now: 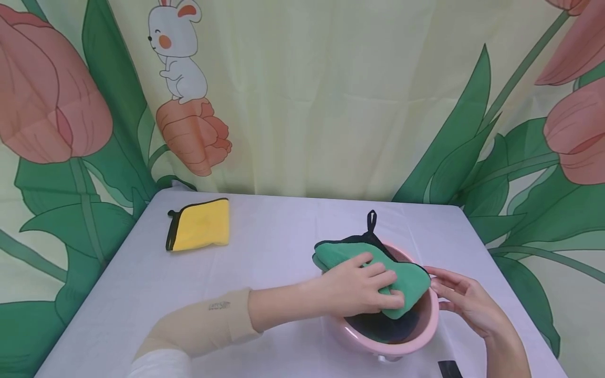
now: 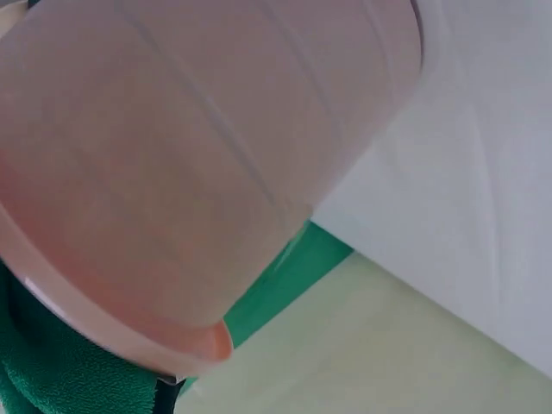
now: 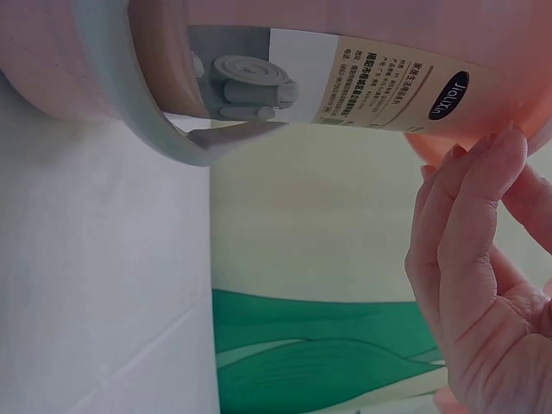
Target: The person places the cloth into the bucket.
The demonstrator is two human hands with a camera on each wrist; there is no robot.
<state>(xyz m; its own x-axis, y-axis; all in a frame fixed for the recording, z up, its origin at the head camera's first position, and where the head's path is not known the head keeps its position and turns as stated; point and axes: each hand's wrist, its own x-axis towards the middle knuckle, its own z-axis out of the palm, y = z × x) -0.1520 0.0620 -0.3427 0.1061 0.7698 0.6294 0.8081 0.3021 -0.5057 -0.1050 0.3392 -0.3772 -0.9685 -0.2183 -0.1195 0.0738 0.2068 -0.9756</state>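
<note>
A pink bucket [image 1: 427, 320] stands at the right of the table, with a dark area visible inside it. Across its mouth lies a green towel [image 1: 411, 281] with black edging and a black hanging loop. My left hand [image 1: 364, 286] grips the towel from above with bent fingers. At the bucket's right rim is my right hand [image 1: 465, 299], its fingers fairly straight and fingertips touching the rim. The right wrist view shows those fingers [image 3: 470, 216] under the rim beside the bucket's printed label [image 3: 379, 82]. In the left wrist view, the bucket wall [image 2: 190, 172] hides my left hand.
A folded yellow towel [image 1: 200, 226] with black edging lies at the table's back left. A small black item [image 1: 449, 369] is at the front edge, right of the bucket. Behind the white-covered table [image 1: 269, 226] hangs a printed curtain [image 1: 307, 94]. A grey handle [image 3: 138, 95] curves along the bucket's side.
</note>
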